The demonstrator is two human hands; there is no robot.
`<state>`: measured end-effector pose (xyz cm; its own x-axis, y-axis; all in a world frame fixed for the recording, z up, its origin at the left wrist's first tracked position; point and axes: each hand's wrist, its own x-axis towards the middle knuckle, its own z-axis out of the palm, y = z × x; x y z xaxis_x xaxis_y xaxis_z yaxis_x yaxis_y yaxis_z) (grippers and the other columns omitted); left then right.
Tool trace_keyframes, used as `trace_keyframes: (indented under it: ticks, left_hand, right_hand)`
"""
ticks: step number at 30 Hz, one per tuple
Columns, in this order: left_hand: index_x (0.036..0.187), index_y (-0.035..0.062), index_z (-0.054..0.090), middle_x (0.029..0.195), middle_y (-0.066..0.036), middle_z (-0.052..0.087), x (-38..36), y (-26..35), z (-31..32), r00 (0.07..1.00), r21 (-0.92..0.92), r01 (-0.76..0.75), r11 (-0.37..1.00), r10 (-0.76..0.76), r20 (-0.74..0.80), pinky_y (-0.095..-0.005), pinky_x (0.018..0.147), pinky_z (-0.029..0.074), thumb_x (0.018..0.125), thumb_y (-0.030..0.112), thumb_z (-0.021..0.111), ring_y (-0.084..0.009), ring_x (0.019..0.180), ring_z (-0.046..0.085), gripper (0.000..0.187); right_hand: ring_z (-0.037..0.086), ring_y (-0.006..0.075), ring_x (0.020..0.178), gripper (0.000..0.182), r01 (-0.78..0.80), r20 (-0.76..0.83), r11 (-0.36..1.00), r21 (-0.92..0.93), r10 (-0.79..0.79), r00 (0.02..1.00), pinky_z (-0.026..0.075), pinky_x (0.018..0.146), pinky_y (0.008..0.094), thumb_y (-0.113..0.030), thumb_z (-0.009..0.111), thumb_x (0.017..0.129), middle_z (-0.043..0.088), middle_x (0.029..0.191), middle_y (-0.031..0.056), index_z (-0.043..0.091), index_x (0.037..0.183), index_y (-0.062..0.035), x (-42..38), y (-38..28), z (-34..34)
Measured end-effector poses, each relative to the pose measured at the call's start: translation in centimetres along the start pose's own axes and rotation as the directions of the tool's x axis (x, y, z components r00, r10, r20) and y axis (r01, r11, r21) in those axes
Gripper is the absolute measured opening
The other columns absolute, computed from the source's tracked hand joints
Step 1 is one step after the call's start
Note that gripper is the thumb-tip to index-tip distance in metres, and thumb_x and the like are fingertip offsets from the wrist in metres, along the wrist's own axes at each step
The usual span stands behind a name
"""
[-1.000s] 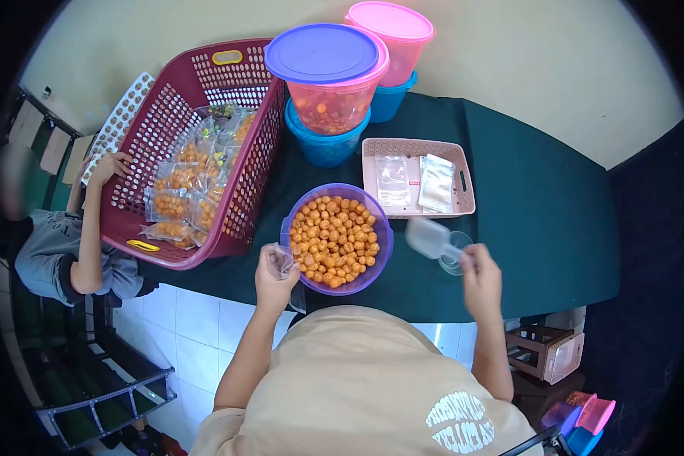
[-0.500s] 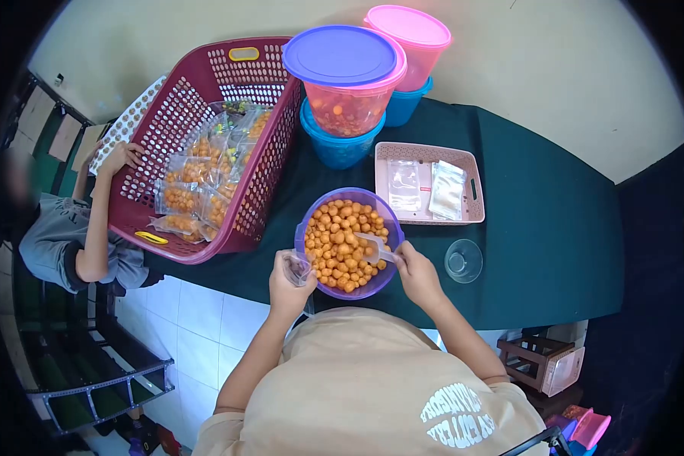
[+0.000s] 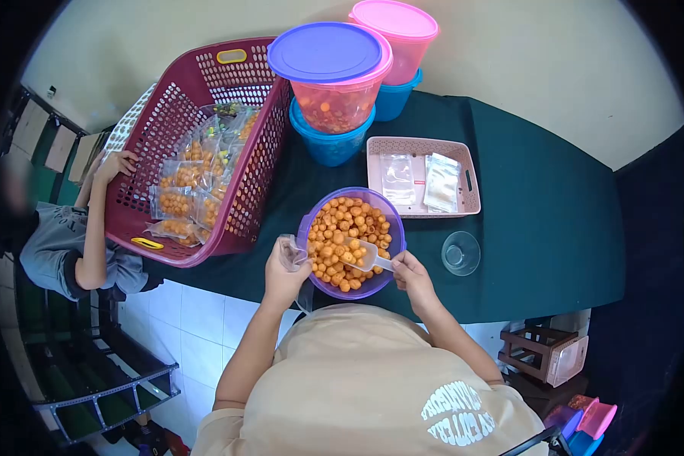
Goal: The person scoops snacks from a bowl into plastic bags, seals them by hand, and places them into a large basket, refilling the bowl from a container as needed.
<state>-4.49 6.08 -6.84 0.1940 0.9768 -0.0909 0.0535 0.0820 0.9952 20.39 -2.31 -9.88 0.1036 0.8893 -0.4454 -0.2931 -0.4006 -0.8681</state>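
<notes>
A purple bowl full of round orange snack balls stands near the table's front edge. My right hand grips the handle of a clear plastic scoop, whose head lies among the balls at the bowl's middle. At the bowl's left rim, my left hand is closed around a clear plastic bag. Part of the bag hangs below that hand. How wide its mouth stands cannot be made out.
A maroon basket with several filled snack bags is at left, a co-worker's hand on its rim. Stacked tubs stand behind the bowl. A pink tray with plastic packets and a glass bowl sit at right.
The scoop has turned and moved slightly left and down within the balls, toward the bag. My right hand has shifted a little lower. The view has moved slightly.
</notes>
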Motion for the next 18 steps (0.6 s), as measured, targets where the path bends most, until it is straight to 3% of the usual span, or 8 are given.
trace_keyframes:
  ticks: [5,7,11,14,15,16,17,18]
  left_hand:
    - [0.106,0.0040,0.049,0.099,-0.004,0.054,0.3,-1.3,-0.9,0.995,-0.118,0.093,0.989,-0.095,-0.011,-0.0271,0.085,0.044,0.077,-0.007,0.061,-0.0126,0.094,0.054,0.033]
    - [0.106,0.0048,0.049,0.099,-0.004,0.054,0.3,-2.6,-1.4,0.983,-0.252,0.172,0.952,-0.182,-0.016,-0.0275,0.084,0.044,0.078,-0.005,0.062,-0.0136,0.091,0.054,0.033]
    - [0.106,0.0054,0.050,0.099,-0.004,0.054,-0.1,-3.9,-2.1,0.961,-0.319,0.255,0.913,-0.275,-0.018,-0.0281,0.083,0.044,0.078,-0.004,0.063,-0.0135,0.092,0.054,0.032]
    - [0.106,0.0043,0.049,0.102,-0.006,0.053,-0.5,-4.1,-2.6,0.959,-0.142,0.273,0.951,-0.280,-0.031,-0.0294,0.083,0.044,0.076,0.000,0.068,-0.0148,0.093,0.053,0.036]
    - [0.108,0.0034,0.049,0.105,-0.008,0.053,-0.8,-3.4,-2.6,0.992,0.141,0.109,0.984,-0.098,-0.080,-0.0311,0.084,0.045,0.073,0.003,0.071,-0.0181,0.095,0.054,0.041]
    - [0.110,0.0024,0.049,0.107,-0.010,0.052,-1.0,-2.8,-2.7,0.993,0.417,-0.053,0.907,0.092,-0.075,-0.0328,0.086,0.046,0.071,0.006,0.075,-0.0214,0.097,0.055,0.047]
    - [0.110,0.0024,0.049,0.107,-0.010,0.052,-1.1,-2.0,-2.7,0.992,0.416,-0.049,0.908,0.091,-0.082,-0.0328,0.086,0.046,0.071,0.006,0.075,-0.0214,0.097,0.055,0.047]
    - [0.116,0.0023,0.047,0.110,-0.012,0.051,-1.2,-0.7,-2.6,0.970,0.552,-0.145,0.821,0.229,-0.085,-0.0349,0.089,0.045,0.068,0.007,0.077,-0.0242,0.100,0.055,0.056]
  right_hand:
    - [0.028,0.0032,0.056,0.017,0.035,-0.019,0.987,0.155,-0.032,0.999,0.023,0.050,0.0198,-0.024,0.052,0.097,0.034,0.065,-0.0073,0.050,0.084,-0.0126,-0.7,-1.3,-0.9]
    - [0.030,0.0032,0.057,0.019,0.028,-0.018,0.985,0.171,-0.025,1.000,0.024,0.051,0.0199,-0.026,0.053,0.097,0.035,0.066,-0.0076,0.051,0.083,-0.0127,-0.5,-1.5,-1.5]
    - [0.031,0.0031,0.057,0.026,0.043,-0.052,0.986,0.160,-0.035,0.998,0.025,0.050,0.0205,-0.030,0.056,0.096,0.036,0.064,-0.0079,0.051,0.077,-0.0123,0.0,-1.6,-2.2]
    - [0.032,0.0025,0.055,0.028,0.117,-0.141,0.992,-0.040,-0.121,0.982,0.025,0.049,0.0211,-0.028,0.058,0.095,0.037,0.061,-0.0079,0.050,0.073,-0.0121,0.2,-1.8,-2.3]
    - [0.032,0.0025,0.055,0.028,0.114,-0.139,0.993,-0.043,-0.119,0.983,0.025,0.049,0.0211,-0.028,0.058,0.095,0.037,0.061,-0.0079,0.050,0.073,-0.0121,0.2,-1.7,-2.4]
    - [0.033,0.0024,0.054,0.029,0.127,-0.163,0.989,-0.081,-0.139,0.977,0.025,0.048,0.0211,-0.027,0.059,0.095,0.037,0.060,-0.0079,0.050,0.072,-0.0119,0.3,-1.7,-2.6]
    - [0.033,0.0023,0.054,0.029,0.139,-0.185,0.983,-0.121,-0.160,0.970,0.025,0.048,0.0211,-0.026,0.059,0.095,0.038,0.059,-0.0080,0.050,0.071,-0.0117,0.4,-1.8,-2.7]
    - [0.032,0.0021,0.053,0.028,0.166,-0.232,0.947,-0.275,-0.233,0.945,0.025,0.048,0.0208,-0.024,0.060,0.094,0.037,0.058,-0.0085,0.050,0.071,-0.0112,0.3,-2.0,-2.6]
